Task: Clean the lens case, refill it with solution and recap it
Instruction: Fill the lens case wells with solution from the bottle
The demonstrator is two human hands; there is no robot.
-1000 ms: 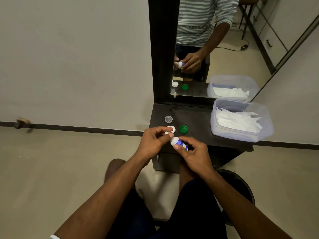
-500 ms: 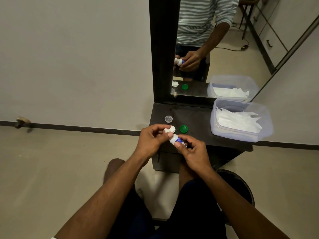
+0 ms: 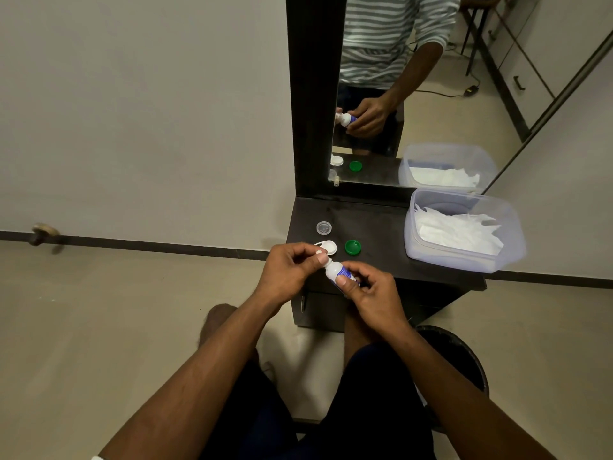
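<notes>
My right hand (image 3: 371, 293) grips a small white solution bottle (image 3: 335, 271) with a blue label, tilted so its top points up-left. My left hand (image 3: 288, 270) pinches the bottle's cap end between thumb and fingers. Just beyond my left fingertips a white lens case part (image 3: 327, 247) lies on the dark table (image 3: 381, 227). A green cap (image 3: 353, 247) sits to its right. A clear round lid (image 3: 323, 227) lies further back on the table.
A translucent plastic tub (image 3: 510, 234) holding white tissues stands at the table's right. A mirror (image 3: 414, 94) rises behind the table and reflects my hands. A dark round bin (image 3: 464, 356) stands on the floor by my right arm.
Both hands with the bottle have shifted slightly up toward the table edge. My left fingers have closed tighter on the bottle's top.
</notes>
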